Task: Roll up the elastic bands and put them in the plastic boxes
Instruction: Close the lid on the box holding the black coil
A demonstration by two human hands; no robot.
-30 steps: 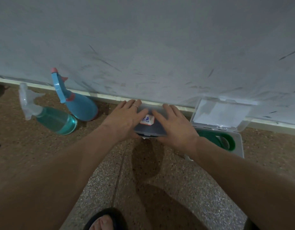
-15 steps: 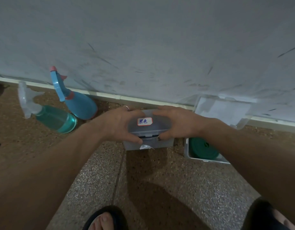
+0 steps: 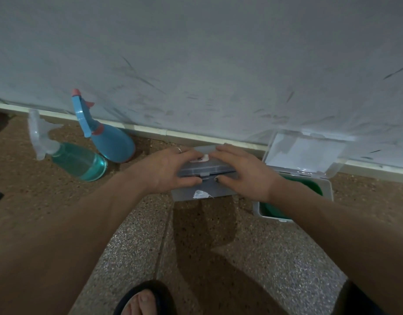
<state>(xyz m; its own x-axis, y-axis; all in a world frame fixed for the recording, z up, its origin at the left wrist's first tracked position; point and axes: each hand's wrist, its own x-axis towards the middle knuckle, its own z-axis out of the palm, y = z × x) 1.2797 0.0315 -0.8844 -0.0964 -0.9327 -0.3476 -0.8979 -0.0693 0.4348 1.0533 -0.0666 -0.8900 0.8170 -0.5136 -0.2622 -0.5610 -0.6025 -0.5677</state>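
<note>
Since a second ago our left hand and right hand shift from pressing flat to fingers gripping the closed box, thumbs at its latch, suggesting this box is done; the green band waits in the open box.

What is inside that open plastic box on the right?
The open box holds a green band, apparently coiled, lying against its walls. The right hand and forearm cover the box's left part, so whether anything else lies there cannot be seen.
</note>
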